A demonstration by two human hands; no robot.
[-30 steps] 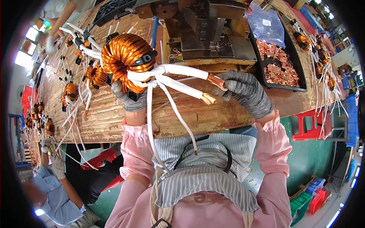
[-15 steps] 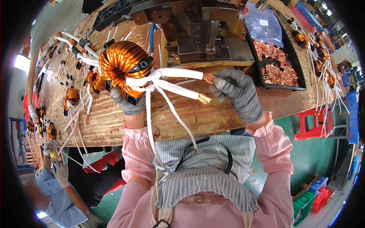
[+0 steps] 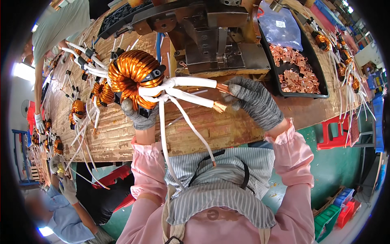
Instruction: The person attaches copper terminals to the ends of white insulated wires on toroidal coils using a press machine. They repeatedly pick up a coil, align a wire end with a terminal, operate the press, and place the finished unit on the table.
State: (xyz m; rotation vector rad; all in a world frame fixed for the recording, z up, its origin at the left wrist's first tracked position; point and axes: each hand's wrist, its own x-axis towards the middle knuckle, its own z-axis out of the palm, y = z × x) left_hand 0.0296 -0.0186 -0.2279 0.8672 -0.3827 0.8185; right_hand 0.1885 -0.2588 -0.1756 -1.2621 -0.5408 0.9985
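My left hand, in a grey knit glove, is closed round the lower side of a large copper-wound toroidal coil and holds it above the bench. White-sleeved leads run from the coil to the right, and thinner white wires hang down over the bench edge. My gloved right hand pinches the bare copper end of the upper thick lead. Just below, a second thick lead ends in splayed copper strands, close to my right fingertips but apart from them.
A dark metal press stands beyond the leads. Right of it, a black tray holds copper terminals and a plastic bag. More coils lie at left and far right. Co-workers are at left; a red stool stands at right.
The coil has shifted slightly right and down with my left hand. My right hand keeps its pinch on the upper lead's copper end, its fingers slightly more gathered.
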